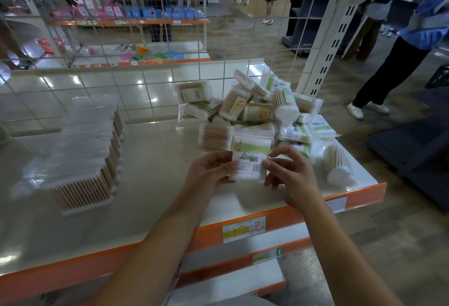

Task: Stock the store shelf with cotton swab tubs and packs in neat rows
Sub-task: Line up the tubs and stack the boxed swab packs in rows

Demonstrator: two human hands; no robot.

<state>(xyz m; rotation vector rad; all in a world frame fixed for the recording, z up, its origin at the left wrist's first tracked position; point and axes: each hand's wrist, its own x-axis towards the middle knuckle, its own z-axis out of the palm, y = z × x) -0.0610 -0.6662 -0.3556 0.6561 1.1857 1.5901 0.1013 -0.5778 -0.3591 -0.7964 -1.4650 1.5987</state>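
Note:
Both hands hold one flat cotton swab pack [250,157] with a green and white label above the cream shelf [158,172]. My left hand [209,174] grips its left edge and my right hand [289,172] pinches its right edge. Behind them lies a loose pile of swab packs [255,106] at the right end of the shelf. A neat stacked row of swab packs [90,155] with wooden sticks showing stands at the left, blurred.
The shelf has an orange front edge [267,220] with a price label [244,229] and a wire grid back [145,62]. A white slotted upright [325,58] stands at the right. A person [401,45] stands in the aisle to the right.

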